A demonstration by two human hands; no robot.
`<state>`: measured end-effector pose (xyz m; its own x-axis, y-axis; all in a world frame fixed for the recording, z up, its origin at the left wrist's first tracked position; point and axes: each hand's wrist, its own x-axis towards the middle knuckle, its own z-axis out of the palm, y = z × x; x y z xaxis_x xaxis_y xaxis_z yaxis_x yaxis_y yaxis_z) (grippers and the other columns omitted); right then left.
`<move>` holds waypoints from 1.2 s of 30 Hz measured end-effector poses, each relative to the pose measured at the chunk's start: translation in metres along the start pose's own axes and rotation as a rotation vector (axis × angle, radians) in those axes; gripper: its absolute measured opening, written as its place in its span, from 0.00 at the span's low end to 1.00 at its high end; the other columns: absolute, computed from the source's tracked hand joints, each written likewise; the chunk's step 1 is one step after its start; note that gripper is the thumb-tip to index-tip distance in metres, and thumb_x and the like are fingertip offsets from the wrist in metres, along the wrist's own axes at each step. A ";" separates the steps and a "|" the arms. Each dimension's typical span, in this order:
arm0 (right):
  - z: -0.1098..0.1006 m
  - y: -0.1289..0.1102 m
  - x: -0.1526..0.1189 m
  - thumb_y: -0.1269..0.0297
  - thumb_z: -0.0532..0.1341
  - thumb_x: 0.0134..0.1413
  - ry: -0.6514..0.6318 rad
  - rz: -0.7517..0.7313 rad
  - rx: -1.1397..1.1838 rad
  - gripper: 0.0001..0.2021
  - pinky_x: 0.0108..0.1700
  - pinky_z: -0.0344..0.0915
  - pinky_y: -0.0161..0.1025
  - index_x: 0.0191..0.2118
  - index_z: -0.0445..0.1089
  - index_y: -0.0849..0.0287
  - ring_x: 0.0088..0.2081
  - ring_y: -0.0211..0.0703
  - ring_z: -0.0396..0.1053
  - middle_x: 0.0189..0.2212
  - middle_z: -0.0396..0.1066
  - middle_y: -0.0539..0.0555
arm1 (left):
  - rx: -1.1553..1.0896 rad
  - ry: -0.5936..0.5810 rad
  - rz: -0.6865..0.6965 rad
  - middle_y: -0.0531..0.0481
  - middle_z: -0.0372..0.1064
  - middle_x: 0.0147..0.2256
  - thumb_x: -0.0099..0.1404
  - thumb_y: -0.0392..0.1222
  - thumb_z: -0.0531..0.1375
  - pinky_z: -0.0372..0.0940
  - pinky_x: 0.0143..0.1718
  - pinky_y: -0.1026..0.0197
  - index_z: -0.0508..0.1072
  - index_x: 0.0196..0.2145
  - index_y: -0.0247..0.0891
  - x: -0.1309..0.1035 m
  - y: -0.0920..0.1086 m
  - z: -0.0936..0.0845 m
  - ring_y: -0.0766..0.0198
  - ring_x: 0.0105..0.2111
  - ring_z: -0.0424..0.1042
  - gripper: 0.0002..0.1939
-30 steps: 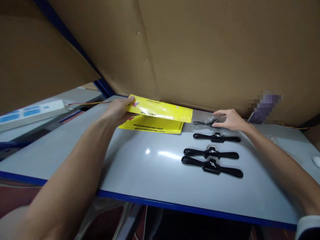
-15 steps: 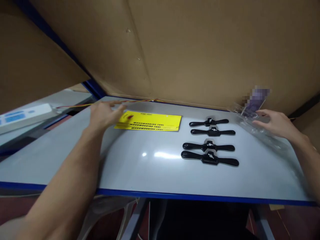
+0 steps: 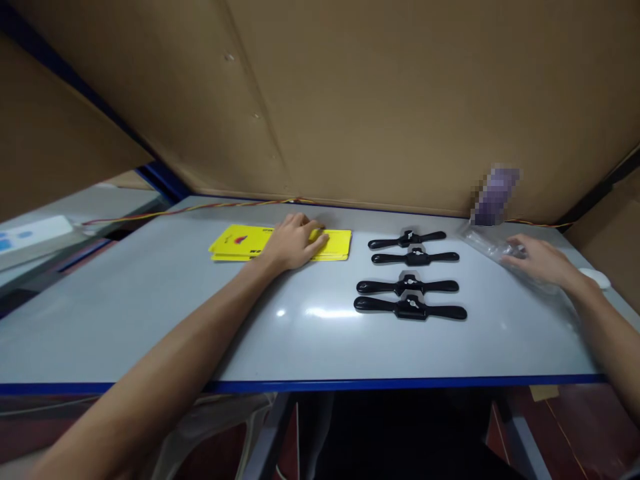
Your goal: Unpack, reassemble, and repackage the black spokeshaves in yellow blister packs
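Left hand (image 3: 293, 243) spread over yellow cards (image 3: 239, 244), ten o'clock from black tools (image 3: 406, 287); right hand (image 3: 540, 260) at two, touching plastic (image 3: 486, 244), grip unclear!

Flat on the pale tabletop (image 3: 280, 350), a slightly uneven stack of yellow printed cards (image 3: 257, 244), red mark near the left end, middle hidden. To the right, four black two-handled tools (image 3: 412, 287), lying crosswise one behind another, a pale plate at the centre of each. Beyond those, crumpled clear plastic (image 3: 486, 246), glossy, partly covered at its right end.
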<state>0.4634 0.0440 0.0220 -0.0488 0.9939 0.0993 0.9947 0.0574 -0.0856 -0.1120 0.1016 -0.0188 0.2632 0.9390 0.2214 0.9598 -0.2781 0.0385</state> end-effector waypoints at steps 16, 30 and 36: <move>0.008 -0.140 -0.015 0.61 0.59 0.60 0.317 -0.343 0.354 0.08 0.33 0.65 0.43 0.31 0.73 0.51 0.22 0.43 0.66 0.18 0.67 0.47 | 0.001 0.016 -0.017 0.34 0.73 0.46 0.70 0.59 0.46 0.63 0.53 0.42 0.73 0.51 0.36 -0.002 0.003 -0.006 0.41 0.49 0.69 0.28; 0.024 -0.220 -0.063 0.55 0.56 0.70 0.097 -0.836 -0.014 0.13 0.33 0.58 0.44 0.39 0.73 0.57 0.29 0.46 0.69 0.32 0.76 0.55 | -0.364 -0.093 0.830 0.48 0.68 0.20 0.69 0.52 0.53 0.63 0.31 0.51 0.71 0.26 0.44 -0.032 0.133 -0.041 0.59 0.21 0.63 0.16; 0.028 -0.222 -0.067 0.56 0.53 0.74 0.071 -0.798 -0.110 0.14 0.32 0.56 0.43 0.44 0.73 0.55 0.29 0.45 0.71 0.35 0.76 0.55 | -0.385 0.101 0.956 0.48 0.72 0.28 0.70 0.52 0.58 0.62 0.26 0.56 0.73 0.36 0.40 -0.044 0.140 -0.016 0.60 0.24 0.69 0.14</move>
<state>0.2432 -0.0331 0.0066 -0.7459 0.6485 0.1523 0.6657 0.7338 0.1356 0.0089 0.0176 -0.0075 0.8724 0.2758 0.4035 0.2536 -0.9612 0.1087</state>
